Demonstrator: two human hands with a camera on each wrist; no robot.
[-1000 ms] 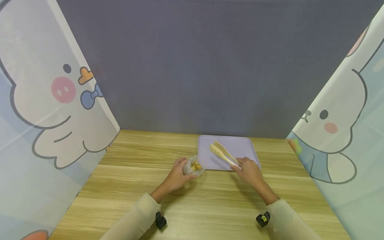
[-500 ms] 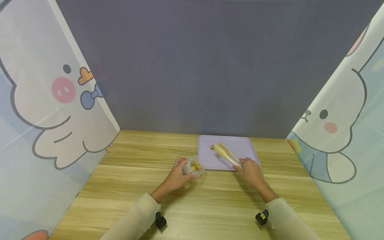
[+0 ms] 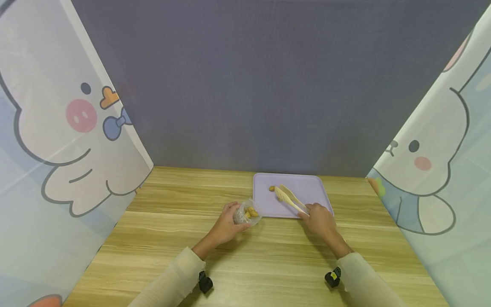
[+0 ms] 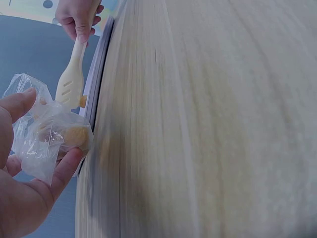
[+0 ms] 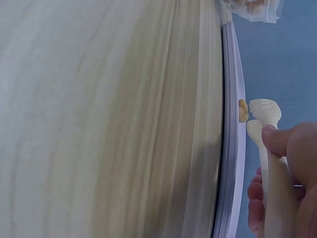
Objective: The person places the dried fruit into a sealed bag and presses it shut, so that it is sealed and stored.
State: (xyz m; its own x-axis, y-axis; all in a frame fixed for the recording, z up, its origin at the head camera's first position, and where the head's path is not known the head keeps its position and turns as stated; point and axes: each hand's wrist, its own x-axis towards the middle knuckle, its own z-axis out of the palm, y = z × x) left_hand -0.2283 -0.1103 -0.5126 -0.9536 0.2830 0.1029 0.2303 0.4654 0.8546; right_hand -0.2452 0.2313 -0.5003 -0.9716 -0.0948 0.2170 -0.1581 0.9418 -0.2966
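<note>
My left hand [image 3: 226, 221] holds a clear plastic bag [image 4: 32, 144], its mouth tilted toward the right. Several yellow-brown food pieces [image 3: 251, 212] sit inside; their exact kind is unclear. My right hand [image 3: 319, 218] grips cream-coloured tongs [image 3: 293, 204] over a pale purple tray [image 3: 262, 207]. The slotted arm of the tongs [image 4: 70, 87] faces the bag. One brown piece [image 3: 272, 188] lies on the tray, just left of the tong tips. Another small piece [image 3: 280, 199] shows at the slotted tip, and whether the tongs pinch it I cannot tell.
The tray stands at the back of a wood-grain table [image 3: 245, 264], near a dark grey partition [image 3: 245, 85]. Cartoon-printed cloths [image 3: 76, 140] line the left and right sides. Small black cameras sit at both wrists.
The tongs have shifted slightly right and toward me, uncovering the brown piece on the tray. My left hand and the bag stay in place.
</note>
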